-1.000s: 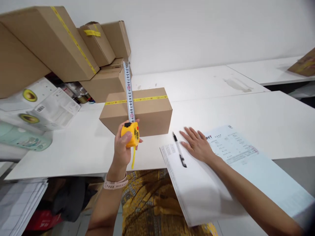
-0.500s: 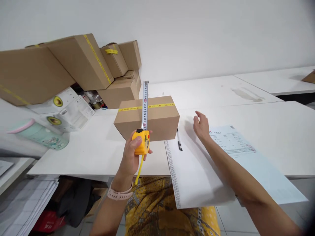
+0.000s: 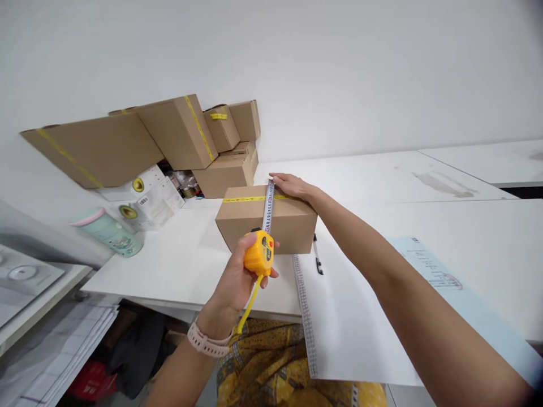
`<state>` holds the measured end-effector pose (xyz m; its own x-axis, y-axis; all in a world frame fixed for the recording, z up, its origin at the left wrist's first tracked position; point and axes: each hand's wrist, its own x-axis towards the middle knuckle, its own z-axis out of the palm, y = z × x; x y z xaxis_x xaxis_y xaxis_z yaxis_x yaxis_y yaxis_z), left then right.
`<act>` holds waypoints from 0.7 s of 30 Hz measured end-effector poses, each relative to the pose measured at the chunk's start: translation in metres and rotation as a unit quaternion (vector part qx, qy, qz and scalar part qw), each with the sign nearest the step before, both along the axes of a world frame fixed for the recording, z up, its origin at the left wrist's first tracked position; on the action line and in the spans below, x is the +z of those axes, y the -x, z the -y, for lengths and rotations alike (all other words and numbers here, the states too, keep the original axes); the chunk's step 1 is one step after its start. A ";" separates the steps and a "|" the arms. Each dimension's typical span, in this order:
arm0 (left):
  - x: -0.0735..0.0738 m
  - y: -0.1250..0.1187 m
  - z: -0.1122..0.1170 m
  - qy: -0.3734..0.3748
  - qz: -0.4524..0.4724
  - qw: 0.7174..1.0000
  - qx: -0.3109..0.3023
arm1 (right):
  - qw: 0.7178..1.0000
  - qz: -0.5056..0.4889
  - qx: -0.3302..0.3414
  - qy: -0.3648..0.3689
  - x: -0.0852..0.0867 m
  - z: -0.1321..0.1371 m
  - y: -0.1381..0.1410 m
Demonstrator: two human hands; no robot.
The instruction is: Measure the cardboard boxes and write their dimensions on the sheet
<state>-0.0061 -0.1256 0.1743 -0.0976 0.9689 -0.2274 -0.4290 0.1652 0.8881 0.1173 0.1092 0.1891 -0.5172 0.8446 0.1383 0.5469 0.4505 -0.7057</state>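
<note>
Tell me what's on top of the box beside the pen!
Yellow tape runs along the box, with a measuring strip stretched over it. The right grip and strip hide what's directly beneath them.

Bright, diffuse light, seemingly from above: top of brown cardboard box with yellow tape strip (image 3: pixel 292 230) paler than its front. White worktop (image 3: pixel 169 265) bright behind box, deep shade beneath, left of box. Soft, faint shading on white spiral-bound notebook (image 3: pixel 348 316) before box. Print on pale blue paper sheet (image 3: pixel 432 274), right of box, unreadable. Wide-angle stretch left of box; corners far right of it darkened.
</note>
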 end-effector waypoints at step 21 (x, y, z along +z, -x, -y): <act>-0.001 -0.024 0.019 0.033 0.053 0.998 -0.018 | 0.990 0.133 0.009 -0.040 0.014 0.024 -0.005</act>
<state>0.0180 -0.1442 0.1732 -0.0350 0.9540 -0.2978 -0.5134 0.2385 0.8243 0.1224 0.0856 0.2033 -0.5597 0.8264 0.0617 0.6995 0.5111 -0.4996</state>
